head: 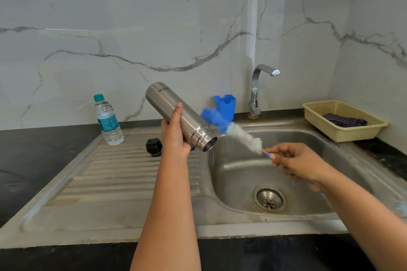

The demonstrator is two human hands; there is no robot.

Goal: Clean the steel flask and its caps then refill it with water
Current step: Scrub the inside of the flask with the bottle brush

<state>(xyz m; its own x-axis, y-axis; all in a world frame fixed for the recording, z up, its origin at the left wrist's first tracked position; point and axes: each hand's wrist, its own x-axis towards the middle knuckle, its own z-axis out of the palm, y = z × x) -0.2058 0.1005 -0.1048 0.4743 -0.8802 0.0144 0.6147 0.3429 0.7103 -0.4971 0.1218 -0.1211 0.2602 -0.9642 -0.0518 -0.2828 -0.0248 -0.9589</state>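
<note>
Left hand (176, 136) fingers wrapped round the steel flask (176, 114), held tilted over the sink's (308, 136) left rim, open mouth down toward the basin, base up-left. Print near the flask base is upside down, only partly legible, reads like "NO…". Right hand (295, 163) fingers pinch the handle of the bottle brush (240, 136) over the basin; white bristles with a blue tip just beside the flask mouth, outside it, blurred. Black cap (154, 147) sits on the ribbed drainboard (123, 174), just left of the left hand. Plastic water bottle (108, 120), teal cap and teal label, text too small to read, stands at the drainboard's back-left corner. Blue holder (225, 105) at the back edge behind the brush tip, tap (257, 90) beside it. Beige basket (343, 121) with dark cloth (344, 120) on the bench at the sink's back-right corner.
</note>
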